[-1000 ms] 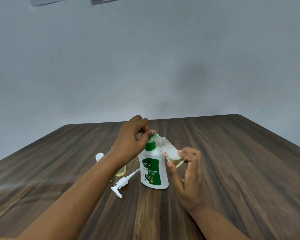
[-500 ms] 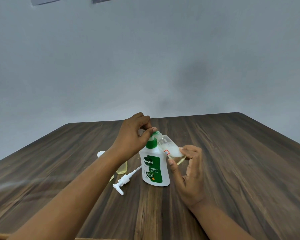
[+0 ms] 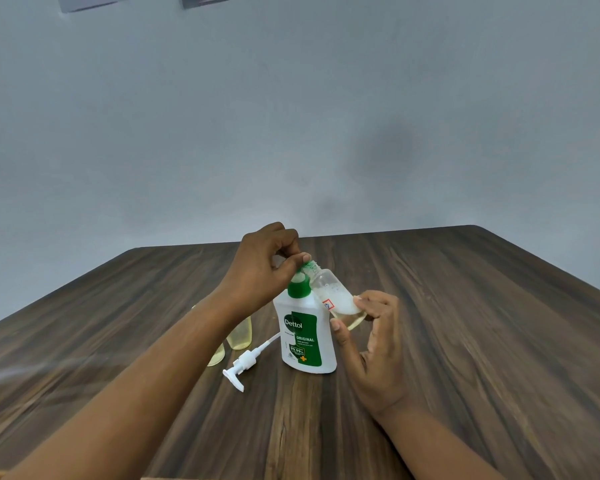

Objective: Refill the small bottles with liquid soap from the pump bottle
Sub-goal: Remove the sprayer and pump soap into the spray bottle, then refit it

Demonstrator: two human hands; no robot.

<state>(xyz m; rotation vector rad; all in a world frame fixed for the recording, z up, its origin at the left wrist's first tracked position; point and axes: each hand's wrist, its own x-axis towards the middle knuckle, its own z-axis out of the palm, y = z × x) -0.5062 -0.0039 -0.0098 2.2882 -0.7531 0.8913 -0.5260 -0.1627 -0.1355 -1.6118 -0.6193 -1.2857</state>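
Observation:
A white pump bottle [image 3: 303,337] with a green label and green collar stands on the table with its pump off. My right hand [image 3: 374,341] grips the base of a small clear bottle [image 3: 333,292], which is tilted with its neck pointing up and left, over the pump bottle's collar. Foam and a little yellowish liquid sit in its lower end. My left hand [image 3: 260,268] pinches the greenish top at that small bottle's neck between thumb and fingers.
The white pump head [image 3: 245,363] with its tube lies on the wooden table [image 3: 465,323] left of the pump bottle. Two small bottles with yellow liquid [image 3: 239,336] [image 3: 217,356] stand behind my left forearm, partly hidden. A grey wall rises beyond the table.
Both hands keep the same grips. The small bottle has tilted a little more towards lying flat, and the whole scene has shifted slightly in view.

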